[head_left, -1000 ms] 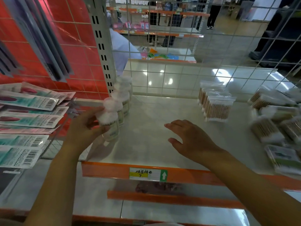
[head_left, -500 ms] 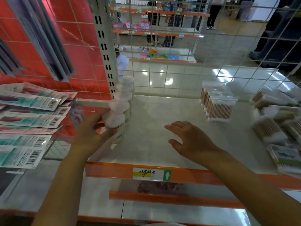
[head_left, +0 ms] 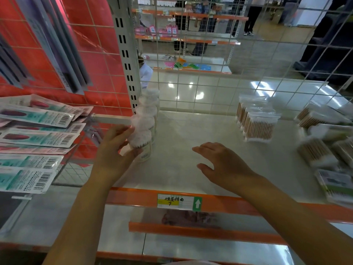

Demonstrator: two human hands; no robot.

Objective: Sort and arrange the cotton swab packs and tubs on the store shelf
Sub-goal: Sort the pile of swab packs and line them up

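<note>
A row of clear cotton swab tubs (head_left: 148,109) runs front to back along the left edge of the white shelf (head_left: 191,134). My left hand (head_left: 114,150) grips the front tub (head_left: 140,145), thumb low on its label and fingers behind it. My right hand (head_left: 221,165) hovers open, palm down, over the bare middle of the shelf and holds nothing. A tidy stack of swab bags (head_left: 256,119) stands at the back right. Loose swab packs (head_left: 317,150) lie jumbled at the far right.
A wire grid (head_left: 210,73) backs the shelf. A grey slotted upright (head_left: 126,54) stands at the left. Carded packs with barcodes (head_left: 38,138) hang on hooks to its left. An orange front rail carries a price label (head_left: 179,202), with a lower shelf beneath.
My left hand has slid the front tub back and right, close against the row of tubs. My right hand has barely moved.
</note>
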